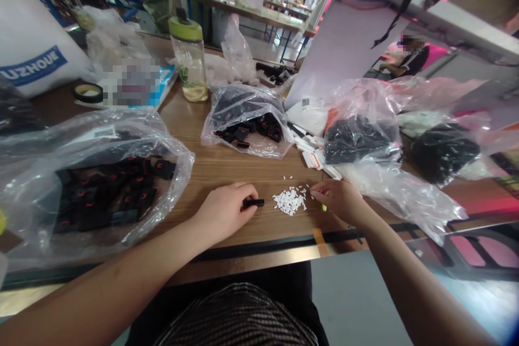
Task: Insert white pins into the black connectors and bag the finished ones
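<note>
My left hand [231, 208] is closed around a small black plastic part [253, 203], whose end sticks out past the fingertips toward the pile. A loose heap of tiny white pieces [290, 201] lies on the wooden table between my hands, with a few strays around it. At the heap's right edge is my right hand [338, 199], its thumb and fingers drawn together low over the table. Whatever is between those fingertips is too small to make out. Under that hand a small yellow-green thing [324, 207] shows.
An open plastic bag [184, 173] of black parts lies left, another bag [247, 148] behind the heap. More bags [365, 140] and white packets [312, 159] crowd the right. A green-lidded bottle [188, 59] and tape roll [88, 92] stand behind. A person [413, 59] sits far right.
</note>
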The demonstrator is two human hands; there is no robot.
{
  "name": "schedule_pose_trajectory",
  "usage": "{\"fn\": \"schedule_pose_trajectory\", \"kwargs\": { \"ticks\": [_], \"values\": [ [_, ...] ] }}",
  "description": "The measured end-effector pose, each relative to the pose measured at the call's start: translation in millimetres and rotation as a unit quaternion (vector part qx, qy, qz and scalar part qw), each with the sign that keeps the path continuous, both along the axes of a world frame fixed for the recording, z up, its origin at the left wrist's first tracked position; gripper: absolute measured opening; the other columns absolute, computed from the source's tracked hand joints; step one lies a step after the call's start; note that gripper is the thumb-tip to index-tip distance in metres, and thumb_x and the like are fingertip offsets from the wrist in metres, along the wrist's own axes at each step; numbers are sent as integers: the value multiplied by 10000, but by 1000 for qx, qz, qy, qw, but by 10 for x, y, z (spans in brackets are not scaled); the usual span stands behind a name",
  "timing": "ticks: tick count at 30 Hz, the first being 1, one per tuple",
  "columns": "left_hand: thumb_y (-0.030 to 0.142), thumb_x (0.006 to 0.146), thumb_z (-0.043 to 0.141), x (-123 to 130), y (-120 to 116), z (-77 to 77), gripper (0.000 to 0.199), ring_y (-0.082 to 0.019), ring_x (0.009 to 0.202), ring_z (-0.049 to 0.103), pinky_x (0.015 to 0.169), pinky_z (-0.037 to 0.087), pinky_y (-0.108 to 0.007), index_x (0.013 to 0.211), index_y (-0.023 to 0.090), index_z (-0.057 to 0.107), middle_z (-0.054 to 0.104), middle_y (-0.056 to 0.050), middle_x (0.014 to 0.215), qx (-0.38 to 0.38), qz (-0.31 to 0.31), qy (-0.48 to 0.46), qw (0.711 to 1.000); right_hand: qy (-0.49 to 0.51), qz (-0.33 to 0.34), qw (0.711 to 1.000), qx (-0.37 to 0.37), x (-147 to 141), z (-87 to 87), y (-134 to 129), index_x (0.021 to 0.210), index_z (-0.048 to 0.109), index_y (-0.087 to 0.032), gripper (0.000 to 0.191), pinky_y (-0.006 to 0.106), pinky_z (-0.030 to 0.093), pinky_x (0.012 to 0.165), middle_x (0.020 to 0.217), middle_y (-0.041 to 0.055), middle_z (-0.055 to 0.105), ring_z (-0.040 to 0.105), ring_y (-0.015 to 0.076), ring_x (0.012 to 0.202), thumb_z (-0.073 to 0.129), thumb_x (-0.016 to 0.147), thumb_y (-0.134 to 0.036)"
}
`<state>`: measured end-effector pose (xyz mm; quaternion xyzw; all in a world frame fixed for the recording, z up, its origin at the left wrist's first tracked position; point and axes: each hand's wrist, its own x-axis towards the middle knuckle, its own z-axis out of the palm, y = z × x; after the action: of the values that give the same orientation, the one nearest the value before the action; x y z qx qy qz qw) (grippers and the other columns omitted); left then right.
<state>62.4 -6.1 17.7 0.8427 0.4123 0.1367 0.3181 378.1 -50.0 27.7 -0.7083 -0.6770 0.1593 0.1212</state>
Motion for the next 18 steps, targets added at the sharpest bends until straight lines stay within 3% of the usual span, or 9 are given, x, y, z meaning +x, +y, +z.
{"fn": "schedule_pose_trajectory", "kwargs": {
  "ticks": [5,10,14,18],
  "values": [
    [234,845,622,8,20,-3,105,-156,704,572,663,422,-301,945,223,653,646,0,875,-2,2,1,1000,-114,107,986,55,-64,25,-26,766,718,-216,171,336,460,694,755,34,728,651,196,692,562,835,-208],
    [245,852,619,2,14,-17,109,-159,713,576,662,423,-302,955,231,650,645,1,886,6,0,-3,1000,-141,234,959,81,-62,19,-8,836,702,-205,260,364,450,799,861,58,734,668,210,828,465,896,-118],
    [237,856,621,0,-6,-10,99,-159,731,581,663,426,-301,951,230,646,649,0,928,0,-2,-4,1000,-144,201,963,108,15,54,-72,891,711,-213,164,366,449,828,941,55,734,663,204,851,549,916,-206],
    [235,854,623,-5,-2,-2,92,-157,734,582,659,425,-297,943,228,647,654,0,938,-8,-1,-3,1000,-230,152,956,97,36,96,-150,822,728,-235,158,411,401,868,837,37,718,658,223,831,606,905,-290]
  ]
}}
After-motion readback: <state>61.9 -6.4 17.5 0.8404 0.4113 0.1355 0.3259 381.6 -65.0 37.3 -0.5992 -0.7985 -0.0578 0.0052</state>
